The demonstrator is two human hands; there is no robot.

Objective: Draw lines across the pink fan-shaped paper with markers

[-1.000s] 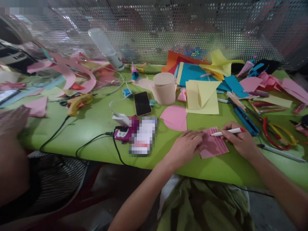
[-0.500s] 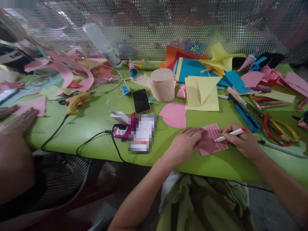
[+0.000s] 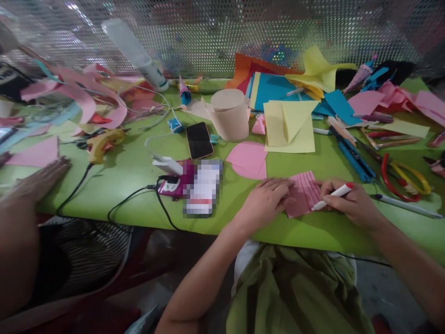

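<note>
A small pink paper (image 3: 301, 195) with several darker pink-red stripes lies near the front edge of the table. My left hand (image 3: 269, 199) rests on its left side, fingers stretched out and fairly flat. In my right hand (image 3: 342, 204) is a white marker (image 3: 336, 192) with a red end, held in a pinch. Its tip meets the paper close to the lower edge, among the stripes. Beyond the left hand lies a pink rounded paper piece (image 3: 247, 160). Yellow paper sheets (image 3: 288, 127) lie farther back.
Right of my hands are a blue cutter (image 3: 351, 153), scissors (image 3: 405, 178) and a grey pen (image 3: 410, 205). Phones (image 3: 200, 140), a purple power strip (image 3: 177, 185) and a yellow glue gun (image 3: 102, 144) with trailing cables lie left. A co-worker's hand (image 3: 41, 178) rests at far left.
The marker's tip has moved down the striped paper toward its lower edge. My left hand stays on the paper. The co-worker's hand appears shifted on the table; the whole view has moved slightly.
</note>
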